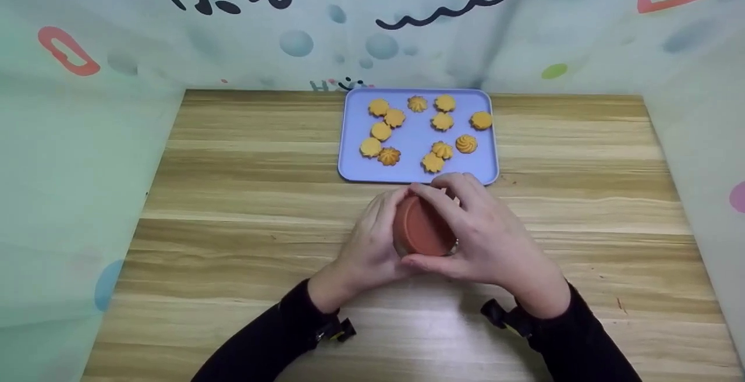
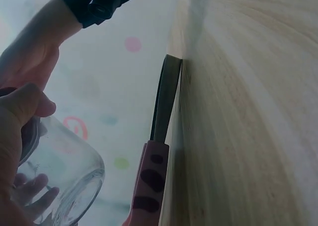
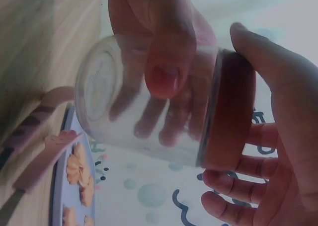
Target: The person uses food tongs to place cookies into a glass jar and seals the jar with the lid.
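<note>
A clear jar (image 3: 102, 87) with a reddish-brown lid (image 1: 428, 229) is held above the table, lid toward the head camera. My left hand (image 1: 369, 245) grips the glass body, and its thumb and fingers wrap round it in the right wrist view. Over the lid curls my right hand (image 1: 486, 239), with thumb and fingers on its rim. Through the glass I see no contents. Pink-handled tongs (image 3: 42, 164) lie on the table below the jar; they also appear in the left wrist view, while the hands hide them from the head view.
Just beyond the hands lies a lavender tray (image 1: 410, 173) bearing several golden cookies (image 1: 466, 144), some touching each other. Under everything is a wood-grain table (image 1: 244, 242). A printed curtain (image 1: 233, 50) stands behind the table and along its sides.
</note>
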### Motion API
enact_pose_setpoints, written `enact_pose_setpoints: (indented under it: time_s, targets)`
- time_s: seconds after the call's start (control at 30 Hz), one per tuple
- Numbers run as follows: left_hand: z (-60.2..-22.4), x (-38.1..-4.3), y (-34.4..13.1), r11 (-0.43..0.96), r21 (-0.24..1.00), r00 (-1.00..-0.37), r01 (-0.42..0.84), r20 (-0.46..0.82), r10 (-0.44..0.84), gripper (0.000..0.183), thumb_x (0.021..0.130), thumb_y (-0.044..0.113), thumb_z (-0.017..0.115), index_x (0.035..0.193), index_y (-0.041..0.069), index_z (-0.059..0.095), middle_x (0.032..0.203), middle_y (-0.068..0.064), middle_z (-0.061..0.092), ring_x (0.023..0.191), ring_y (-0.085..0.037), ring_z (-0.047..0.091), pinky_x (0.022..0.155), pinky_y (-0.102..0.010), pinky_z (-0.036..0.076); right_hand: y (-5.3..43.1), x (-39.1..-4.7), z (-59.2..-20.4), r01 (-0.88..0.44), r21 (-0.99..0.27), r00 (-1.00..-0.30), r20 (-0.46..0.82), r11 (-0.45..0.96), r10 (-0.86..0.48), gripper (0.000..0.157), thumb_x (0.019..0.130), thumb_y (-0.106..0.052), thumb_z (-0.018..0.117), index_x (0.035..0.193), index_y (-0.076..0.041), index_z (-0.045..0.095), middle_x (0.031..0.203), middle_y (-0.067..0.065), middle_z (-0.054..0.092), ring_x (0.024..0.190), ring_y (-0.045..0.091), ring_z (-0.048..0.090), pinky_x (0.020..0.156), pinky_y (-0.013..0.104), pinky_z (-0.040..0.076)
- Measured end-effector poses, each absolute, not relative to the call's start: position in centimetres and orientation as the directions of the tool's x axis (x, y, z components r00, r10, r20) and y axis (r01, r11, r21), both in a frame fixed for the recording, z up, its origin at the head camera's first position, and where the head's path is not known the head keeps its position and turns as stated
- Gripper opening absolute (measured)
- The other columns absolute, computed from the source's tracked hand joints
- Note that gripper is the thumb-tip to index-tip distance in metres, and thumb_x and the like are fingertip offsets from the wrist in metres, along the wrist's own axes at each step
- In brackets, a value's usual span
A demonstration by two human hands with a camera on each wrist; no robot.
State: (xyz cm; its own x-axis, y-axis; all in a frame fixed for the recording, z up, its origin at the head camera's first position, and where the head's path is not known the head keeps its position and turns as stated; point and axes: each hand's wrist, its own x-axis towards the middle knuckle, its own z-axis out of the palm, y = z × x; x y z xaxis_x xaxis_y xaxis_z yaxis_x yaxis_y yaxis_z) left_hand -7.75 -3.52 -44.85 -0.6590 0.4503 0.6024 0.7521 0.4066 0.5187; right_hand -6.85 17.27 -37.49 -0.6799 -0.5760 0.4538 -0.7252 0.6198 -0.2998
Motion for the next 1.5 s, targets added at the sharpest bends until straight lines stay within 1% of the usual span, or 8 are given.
enact_pose_setpoints:
  time_s: [0.13, 0.3, 0.77, 0.93, 1.13, 1.33, 1.4, 1.5]
  targets:
    - [-44.9, -7.7, -3.4, 0.423, 0.489, -0.645, 0.763, 0.614, 0.454, 0.090, 0.077, 0.047, 0.080, 0.141, -0.005, 0.043, 0.133, -0.015, 0.056, 0.125, -0.025, 0.054, 0.112, -0.033, 0.042, 17.0, -6.6, -37.6, -0.720, -0.308, -0.685, 0.456, 0.622, -0.568, 0.083, 0.079, -0.065, 0.074, 0.140, -0.011, 0.057, 0.124, 0.007, 0.055, 0.112, 0.022, 0.052, 0.091, 0.034, 0.049]
    - [-44.7, -7.8, -3.4, 0.433, 0.482, -0.647, 0.761, 0.613, 0.455, 0.093, 0.071, 0.042, 0.084, 0.141, -0.005, 0.044, 0.133, -0.015, 0.057, 0.126, -0.024, 0.054, 0.112, -0.033, 0.042, 17.0, -6.5, -37.6, -0.730, -0.311, -0.675, 0.465, 0.609, -0.572, 0.081, 0.082, -0.060, 0.074, 0.141, -0.008, 0.056, 0.125, 0.009, 0.054, 0.114, 0.023, 0.050, 0.094, 0.034, 0.048]
    - [-44.5, -8.1, -3.6, 0.395, 0.513, -0.647, 0.762, 0.596, 0.475, 0.091, 0.070, 0.043, 0.085, 0.138, -0.004, 0.046, 0.132, -0.013, 0.057, 0.124, -0.022, 0.054, 0.110, -0.031, 0.043, 17.0, -6.6, -37.5, -0.760, -0.309, -0.645, 0.463, 0.572, -0.608, 0.079, 0.084, -0.056, 0.074, 0.143, -0.007, 0.054, 0.126, 0.009, 0.054, 0.115, 0.022, 0.049, 0.093, 0.034, 0.049]
    - [-44.3, -8.2, -4.0, 0.286, 0.604, -0.645, 0.744, 0.536, 0.545, 0.095, 0.070, 0.045, 0.088, 0.143, 0.003, 0.044, 0.136, -0.007, 0.055, 0.126, -0.018, 0.052, 0.110, -0.031, 0.043, 17.4, -6.7, -37.1, -0.800, -0.321, -0.600, 0.452, 0.507, -0.660, 0.079, 0.082, -0.053, 0.076, 0.144, -0.011, 0.054, 0.131, 0.008, 0.053, 0.116, 0.021, 0.048, 0.092, 0.035, 0.050]
    - [-43.8, -8.0, -4.4, 0.128, 0.779, -0.647, 0.614, 0.404, 0.646, 0.111, 0.059, 0.030, 0.095, 0.151, 0.012, 0.037, 0.146, -0.001, 0.050, 0.130, -0.014, 0.050, 0.110, -0.031, 0.044, 17.7, -6.8, -36.6, -0.857, -0.350, -0.509, 0.463, 0.378, -0.726, 0.078, 0.077, -0.045, 0.080, 0.143, -0.011, 0.056, 0.136, 0.008, 0.054, 0.117, 0.021, 0.048, 0.094, 0.034, 0.046]
    - [-43.5, -7.8, -4.2, 0.096, 0.800, -0.608, 0.593, 0.367, 0.704, 0.107, 0.062, 0.032, 0.093, 0.151, 0.013, 0.037, 0.145, 0.000, 0.050, 0.128, -0.012, 0.051, 0.109, -0.031, 0.045, 17.8, -6.7, -36.1, -0.892, -0.366, -0.428, 0.498, 0.265, -0.754, 0.077, 0.071, -0.039, 0.082, 0.139, -0.009, 0.059, 0.134, 0.008, 0.057, 0.118, 0.022, 0.051, 0.098, 0.033, 0.041]
    - [-43.5, -7.7, -4.2, 0.132, 0.771, -0.619, 0.624, 0.383, 0.686, 0.106, 0.063, 0.038, 0.092, 0.150, 0.014, 0.037, 0.143, 0.001, 0.051, 0.127, -0.012, 0.051, 0.107, -0.031, 0.046, 17.8, -6.7, -36.0, -0.890, -0.370, -0.435, 0.508, 0.267, -0.744, 0.077, 0.072, -0.040, 0.083, 0.139, -0.009, 0.059, 0.134, 0.010, 0.056, 0.120, 0.023, 0.051, 0.099, 0.034, 0.043]
    - [-43.6, -7.6, -4.0, 0.203, 0.726, -0.654, 0.657, 0.415, 0.633, 0.107, 0.063, 0.043, 0.091, 0.150, 0.013, 0.038, 0.141, 0.001, 0.052, 0.125, -0.012, 0.052, 0.104, -0.030, 0.048, 18.0, -6.9, -36.3, -0.866, -0.380, -0.490, 0.519, 0.325, -0.700, 0.081, 0.074, -0.047, 0.085, 0.140, -0.010, 0.058, 0.135, 0.010, 0.054, 0.123, 0.022, 0.050, 0.099, 0.033, 0.047]
